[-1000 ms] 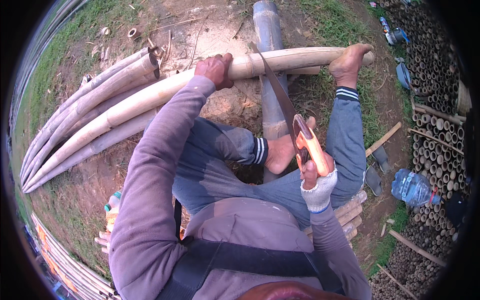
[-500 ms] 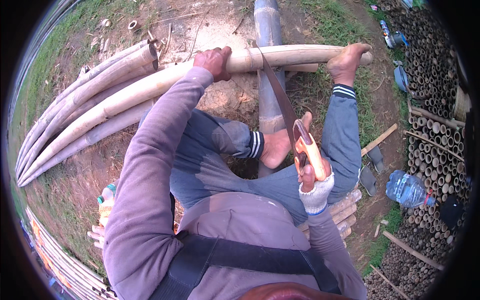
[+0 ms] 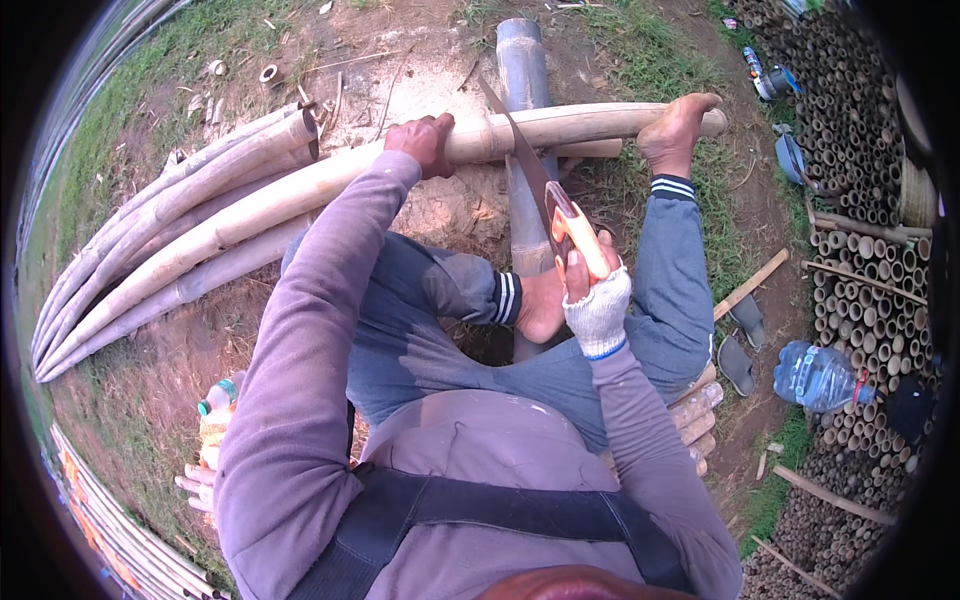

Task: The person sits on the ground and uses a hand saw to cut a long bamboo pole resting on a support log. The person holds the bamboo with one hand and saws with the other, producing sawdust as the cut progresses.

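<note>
A long pale bamboo pole (image 3: 340,168) lies across in front of me, over a thick grey bamboo log (image 3: 522,75). My left hand (image 3: 424,143) grips the pole left of the log. In its fingerless white glove, my right hand (image 3: 597,290) is closed round the wooden handle of a handsaw (image 3: 533,165). The blade slants up and left and meets the pole a little right of my left hand, by a node. My bare right foot (image 3: 677,130) presses on the pole's right end; the other foot (image 3: 541,306) is beside the log.
More bamboo poles (image 3: 215,175) lie at the left. Stacked cut bamboo (image 3: 868,275) fills the right side, with a large clear water bottle (image 3: 815,377) against it. Grey sandals (image 3: 737,362) and a stick (image 3: 752,283) lie near my right leg. A small bottle (image 3: 218,396) stands at my left.
My right hand and the saw have moved up and to the left, so more blade reaches past the pole. The left hand and foot keep their hold.
</note>
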`<action>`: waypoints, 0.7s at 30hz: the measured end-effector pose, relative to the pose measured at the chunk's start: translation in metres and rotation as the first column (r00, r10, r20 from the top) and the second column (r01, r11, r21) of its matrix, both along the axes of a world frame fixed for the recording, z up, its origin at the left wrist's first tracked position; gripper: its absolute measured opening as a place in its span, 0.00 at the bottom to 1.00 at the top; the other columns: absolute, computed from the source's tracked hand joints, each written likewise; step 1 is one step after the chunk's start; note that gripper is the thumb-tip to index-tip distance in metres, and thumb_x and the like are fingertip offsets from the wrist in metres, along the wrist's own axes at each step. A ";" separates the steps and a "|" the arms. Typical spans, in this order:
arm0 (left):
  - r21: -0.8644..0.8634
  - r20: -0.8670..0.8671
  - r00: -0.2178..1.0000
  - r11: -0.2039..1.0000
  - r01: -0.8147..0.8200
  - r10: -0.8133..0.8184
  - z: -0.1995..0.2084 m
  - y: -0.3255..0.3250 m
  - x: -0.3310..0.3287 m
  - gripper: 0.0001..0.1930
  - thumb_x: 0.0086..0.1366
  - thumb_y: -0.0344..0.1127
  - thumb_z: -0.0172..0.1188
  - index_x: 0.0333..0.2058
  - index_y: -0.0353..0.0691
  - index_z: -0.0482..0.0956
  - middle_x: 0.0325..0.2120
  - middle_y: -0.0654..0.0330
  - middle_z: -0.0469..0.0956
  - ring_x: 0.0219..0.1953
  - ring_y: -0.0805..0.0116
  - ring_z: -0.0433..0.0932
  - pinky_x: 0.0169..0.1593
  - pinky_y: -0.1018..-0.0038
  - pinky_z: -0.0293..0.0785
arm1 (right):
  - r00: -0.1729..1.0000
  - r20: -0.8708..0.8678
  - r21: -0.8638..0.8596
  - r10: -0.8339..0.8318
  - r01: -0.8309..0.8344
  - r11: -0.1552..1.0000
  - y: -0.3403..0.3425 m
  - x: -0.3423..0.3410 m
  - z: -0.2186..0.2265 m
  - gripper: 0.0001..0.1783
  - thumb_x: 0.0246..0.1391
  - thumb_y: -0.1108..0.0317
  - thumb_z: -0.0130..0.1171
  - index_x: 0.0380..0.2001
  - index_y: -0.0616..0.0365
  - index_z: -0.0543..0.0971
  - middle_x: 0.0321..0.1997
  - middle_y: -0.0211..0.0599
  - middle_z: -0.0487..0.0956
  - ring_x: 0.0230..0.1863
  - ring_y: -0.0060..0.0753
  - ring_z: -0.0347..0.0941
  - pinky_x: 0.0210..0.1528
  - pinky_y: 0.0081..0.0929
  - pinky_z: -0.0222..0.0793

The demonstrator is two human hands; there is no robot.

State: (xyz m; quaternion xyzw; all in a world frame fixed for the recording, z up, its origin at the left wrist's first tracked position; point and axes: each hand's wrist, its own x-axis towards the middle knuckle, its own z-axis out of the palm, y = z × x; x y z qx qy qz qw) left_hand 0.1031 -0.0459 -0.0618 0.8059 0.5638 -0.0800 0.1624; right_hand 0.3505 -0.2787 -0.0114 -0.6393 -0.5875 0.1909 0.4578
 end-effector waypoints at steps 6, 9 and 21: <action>0.005 0.019 0.998 0.998 0.067 -0.067 0.004 -0.003 0.020 0.34 0.55 0.50 0.76 0.57 0.45 0.74 0.49 0.51 0.83 0.49 0.49 0.86 0.51 0.55 0.82 | 1.000 -0.027 -0.085 0.008 -0.010 0.996 -0.131 0.021 0.012 0.18 0.72 0.59 0.60 0.48 0.67 0.77 0.30 0.37 0.80 0.25 0.23 0.75 0.30 0.25 0.71; -0.053 -0.016 0.999 0.998 -0.037 0.037 0.001 -0.009 0.000 0.38 0.52 0.51 0.80 0.60 0.50 0.74 0.54 0.53 0.82 0.56 0.49 0.84 0.57 0.52 0.80 | 0.999 0.033 -0.018 0.000 0.000 1.000 0.001 -0.001 -0.019 0.16 0.68 0.61 0.65 0.45 0.66 0.79 0.32 0.45 0.83 0.31 0.37 0.80 0.36 0.34 0.75; 0.016 0.042 0.999 1.000 0.008 -0.009 -0.008 -0.004 -0.010 0.37 0.52 0.56 0.79 0.55 0.45 0.74 0.51 0.48 0.84 0.51 0.47 0.86 0.52 0.51 0.81 | 0.982 -0.172 -0.054 0.080 -0.090 0.994 -0.081 0.027 0.015 0.14 0.68 0.63 0.63 0.44 0.67 0.81 0.33 0.47 0.84 0.34 0.42 0.84 0.40 0.40 0.78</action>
